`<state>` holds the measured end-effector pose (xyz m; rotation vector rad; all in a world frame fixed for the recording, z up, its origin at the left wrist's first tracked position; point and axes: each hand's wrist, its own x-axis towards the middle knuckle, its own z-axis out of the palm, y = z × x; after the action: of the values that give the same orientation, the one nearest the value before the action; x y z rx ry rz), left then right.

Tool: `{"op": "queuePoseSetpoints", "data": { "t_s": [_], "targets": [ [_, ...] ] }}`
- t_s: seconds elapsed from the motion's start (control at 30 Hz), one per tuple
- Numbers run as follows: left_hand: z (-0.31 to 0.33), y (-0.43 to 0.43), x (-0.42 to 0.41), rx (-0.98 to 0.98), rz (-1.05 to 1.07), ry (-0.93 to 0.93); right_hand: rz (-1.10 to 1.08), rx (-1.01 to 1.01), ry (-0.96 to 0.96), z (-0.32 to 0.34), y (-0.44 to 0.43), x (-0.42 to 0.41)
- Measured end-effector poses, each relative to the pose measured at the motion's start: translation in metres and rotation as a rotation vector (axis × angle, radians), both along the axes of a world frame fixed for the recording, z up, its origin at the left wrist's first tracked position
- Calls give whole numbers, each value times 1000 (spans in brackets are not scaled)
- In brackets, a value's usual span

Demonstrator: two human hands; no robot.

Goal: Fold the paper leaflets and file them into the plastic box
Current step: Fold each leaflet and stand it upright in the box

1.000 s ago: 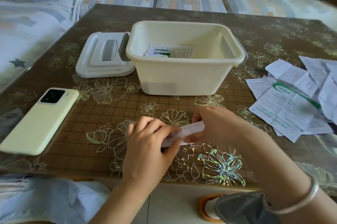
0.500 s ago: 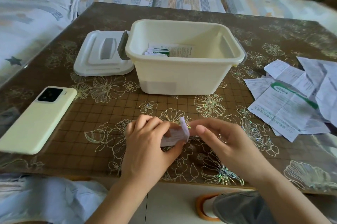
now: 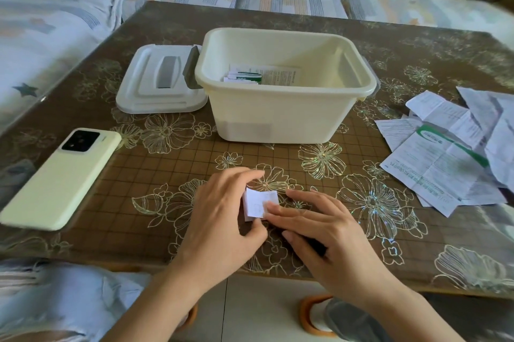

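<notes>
A small folded white leaflet (image 3: 260, 202) lies on the table near its front edge. My left hand (image 3: 222, 219) holds it from the left, with the index finger arched over its top and the thumb curled under its lower edge. Straight fingers of my right hand (image 3: 328, 236) press down on its lower right corner. Behind them stands the open cream plastic box (image 3: 278, 119), with several folded leaflets (image 3: 250, 77) lying on its floor. A loose pile of unfolded leaflets (image 3: 445, 163) is spread at the table's right edge.
The box's white lid (image 3: 158, 83) lies flat just left of the box. A pale yellow phone (image 3: 61, 177) rests face down at the front left. The brown floral table (image 3: 167, 202) is ringed by cushioned sofa seats (image 3: 55, 22).
The long folded strip held up between both hands has been folded over into a small square. It now lies flat on the table, and my right hand has moved onto it to press.
</notes>
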<state>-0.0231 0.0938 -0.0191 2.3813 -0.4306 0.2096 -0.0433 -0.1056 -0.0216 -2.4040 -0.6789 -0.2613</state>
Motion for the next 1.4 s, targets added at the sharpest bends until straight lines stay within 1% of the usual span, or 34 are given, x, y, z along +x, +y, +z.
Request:
{"op": "queuePoseSetpoints", "data": {
  "t_s": [0.07,0.17,0.33,0.47,0.53,0.63,0.7,0.8,0.9,0.97,1.03,1.07,1.13,1.23,1.3,1.4],
  "targets": [
    [3,5,-2,-23,-46,-14,-9,-21,-10,1,0,0],
    [6,15,0,2,-96,-85,-17,-65,-41,6,2,7],
    [8,27,10,165,-231,-174,88,-149,-33,16,12,29],
    [13,30,18,234,-294,-178,150,-153,-24,21,14,40],
    [13,31,20,225,-323,-199,173,-218,-94,24,13,42],
    [14,31,20,224,-359,-295,202,-330,-230,26,12,38],
    [18,30,22,234,-338,-366,183,-352,-248,30,15,37],
    [35,27,31,213,-292,-423,59,-309,-201,52,23,40],
    [69,26,51,155,-284,-454,-24,-280,-186,90,29,54],
    [96,25,66,75,-276,-464,-67,-191,-131,120,27,70],
    [121,26,83,-19,-218,-481,-99,-39,-22,147,18,91],
    [131,28,89,-55,-170,-480,-107,7,17,156,13,101],
    [147,31,109,-110,-69,-437,-139,36,53,171,0,126],
    [162,32,142,-135,31,-294,-197,-23,147,172,-11,167],
    [167,28,160,-92,44,-212,-222,-154,173,162,-9,191],
    [170,14,178,92,66,-159,-237,-433,145,146,5,219]
  ]
}}
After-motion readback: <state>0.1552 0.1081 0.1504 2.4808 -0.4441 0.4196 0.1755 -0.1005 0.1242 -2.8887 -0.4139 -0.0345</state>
